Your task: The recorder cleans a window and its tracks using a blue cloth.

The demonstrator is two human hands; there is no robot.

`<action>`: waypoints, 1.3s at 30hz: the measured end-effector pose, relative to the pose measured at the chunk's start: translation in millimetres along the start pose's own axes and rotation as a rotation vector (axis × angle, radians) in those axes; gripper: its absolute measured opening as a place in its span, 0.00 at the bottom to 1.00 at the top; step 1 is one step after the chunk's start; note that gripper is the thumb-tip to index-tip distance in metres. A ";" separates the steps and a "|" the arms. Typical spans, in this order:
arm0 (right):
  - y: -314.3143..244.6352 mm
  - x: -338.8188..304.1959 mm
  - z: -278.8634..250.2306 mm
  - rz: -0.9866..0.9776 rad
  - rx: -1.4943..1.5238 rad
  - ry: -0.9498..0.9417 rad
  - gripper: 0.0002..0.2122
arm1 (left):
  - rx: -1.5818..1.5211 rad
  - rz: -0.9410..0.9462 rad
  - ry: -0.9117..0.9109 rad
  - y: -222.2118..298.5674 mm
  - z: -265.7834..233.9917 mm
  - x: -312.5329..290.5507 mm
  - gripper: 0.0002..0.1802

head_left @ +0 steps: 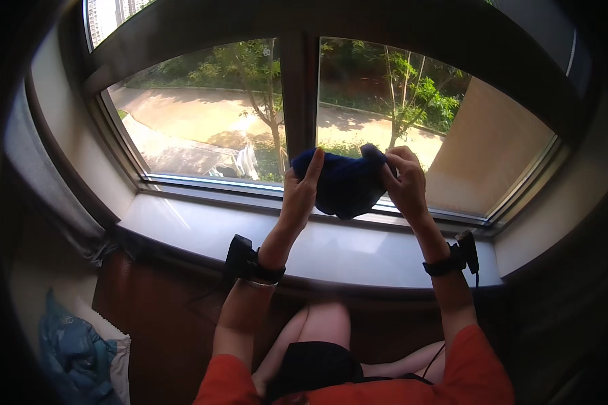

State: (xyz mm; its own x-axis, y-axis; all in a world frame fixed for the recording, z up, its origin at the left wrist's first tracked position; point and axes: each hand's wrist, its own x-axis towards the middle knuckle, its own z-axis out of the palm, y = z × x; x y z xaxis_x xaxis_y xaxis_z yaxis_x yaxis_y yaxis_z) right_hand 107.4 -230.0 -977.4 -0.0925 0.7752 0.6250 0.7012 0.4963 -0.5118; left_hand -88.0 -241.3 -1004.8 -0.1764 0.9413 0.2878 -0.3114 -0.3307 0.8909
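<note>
A dark blue piece of cloth (348, 185) is held up in front of the window, above the sill, stretched between my two hands. Its kind is hard to tell; it looks soft and bunched. My left hand (302, 185) grips its left end, with the thumb pointing up on the near side and the other fingers hidden behind. My right hand (405, 177) pinches the upper right corner, where a small tuft of the cloth sticks up. Black straps with small box-like devices circle both of my wrists.
The pale window sill (203, 226) runs below my hands. Behind them stands the dark-framed window (300, 101), with trees and a path outside. A grey curtain (54, 175) hangs at the left. Blue-green fabric (74, 344) lies at the lower left, beside brown flooring (148, 317).
</note>
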 end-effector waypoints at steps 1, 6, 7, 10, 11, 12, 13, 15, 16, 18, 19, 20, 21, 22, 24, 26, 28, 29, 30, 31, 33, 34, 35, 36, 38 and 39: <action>8.4 -8.1 -3.6 -0.089 -0.062 0.028 0.10 | 0.001 -0.035 -0.010 0.9 4.5 -1.5 0.15; 16.6 -3.6 -52.0 0.311 0.600 -0.082 0.11 | -0.138 -0.170 -0.061 27.3 29.5 -10.7 0.12; 28.2 -2.9 -55.5 0.374 0.766 -0.143 0.12 | -0.265 -0.197 -0.086 26.9 33.8 -7.2 0.12; 63.9 -9.0 -80.2 0.461 0.820 -0.037 0.15 | -0.342 -0.171 -0.064 3.7 31.4 21.0 0.13; 90.0 -11.6 -90.2 0.481 1.053 0.023 0.15 | -0.342 -0.208 0.010 10.6 41.4 20.8 0.13; 87.9 -19.5 -99.4 0.423 0.935 0.103 0.14 | -0.210 -0.125 0.075 23.4 40.8 11.2 0.13; 93.5 -22.4 -109.8 0.313 0.953 0.161 0.14 | -0.108 0.003 0.049 26.6 34.1 16.2 0.14; 102.6 -43.7 -137.9 0.213 0.869 0.199 0.15 | -0.009 0.087 0.030 34.3 22.0 6.4 0.15; 98.2 -56.4 -147.6 0.171 0.925 0.196 0.12 | 0.071 0.059 0.024 33.5 4.4 4.5 0.16; 113.7 -89.5 -155.2 0.234 0.758 0.168 0.11 | 0.202 -0.040 0.055 23.2 -9.0 -14.1 0.19; 111.3 -110.9 -153.8 0.284 0.630 0.139 0.11 | 0.221 -0.062 0.033 9.5 -21.0 -20.2 0.20; 117.6 -125.7 -151.5 0.237 0.543 0.061 0.11 | 0.277 -0.128 0.025 -7.0 -31.7 -29.7 0.19; 114.1 -139.3 -141.7 0.333 0.550 -0.004 0.11 | 0.338 -0.194 0.023 -18.5 -43.1 -43.2 0.19; 128.0 -153.4 -137.2 0.326 0.458 -0.084 0.10 | 0.309 -0.253 0.040 -40.7 -50.3 -53.3 0.19; 163.3 -186.4 -119.7 0.201 0.251 -0.184 0.10 | 0.247 -0.320 0.088 -73.4 -55.7 -78.5 0.17; 149.7 -207.2 -107.8 0.208 0.131 -0.343 0.11 | 0.301 -0.303 0.133 -92.8 -81.6 -107.7 0.16; 132.9 -215.5 -112.3 0.115 0.010 -0.496 0.13 | 0.557 -0.330 0.141 -102.3 -111.6 -127.4 0.17; 126.2 -216.5 -116.8 0.090 -0.020 -0.580 0.14 | 0.556 -0.338 0.149 -107.2 -127.3 -130.1 0.17; 125.8 -218.7 -122.0 0.075 -0.097 -0.638 0.14 | 0.617 -0.426 0.127 -103.8 -135.4 -132.6 0.17; 127.5 -217.6 -126.0 0.077 -0.094 -0.649 0.14 | 0.677 -0.514 0.104 -103.4 -140.6 -136.5 0.18; 130.6 -215.0 -129.3 0.187 -0.010 -0.747 0.14 | 0.591 -0.564 0.208 -105.4 -150.5 -138.0 0.15; 132.7 -214.5 -125.5 0.112 -0.010 -0.693 0.14 | 0.449 -0.455 0.285 -110.4 -152.4 -137.4 0.13; 133.0 -213.8 -122.2 0.113 -0.006 -0.700 0.14 | 0.309 -0.343 0.359 -116.1 -153.1 -136.2 0.11; 130.1 -212.4 -119.3 0.127 -0.008 -0.717 0.14 | 0.235 -0.282 0.449 -117.3 -138.4 -131.9 0.10; 122.9 -210.0 -119.4 0.250 -0.008 -0.819 0.15 | 0.231 -0.202 0.551 -108.6 -89.8 -118.4 0.08; 118.9 -207.1 -108.6 0.246 0.000 -0.824 0.15 | 0.101 -0.044 0.503 -109.9 -76.7 -105.3 0.07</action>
State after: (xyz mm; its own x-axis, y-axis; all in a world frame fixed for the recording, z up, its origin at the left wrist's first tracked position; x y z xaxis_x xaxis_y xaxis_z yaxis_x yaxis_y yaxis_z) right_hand 286.6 -374.0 -1103.7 -0.4215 0.8974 -0.1308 0.7685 0.2768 -0.5769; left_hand -106.8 -309.2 -1159.9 -0.6004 0.7969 0.0671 -0.2409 -0.2602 0.9350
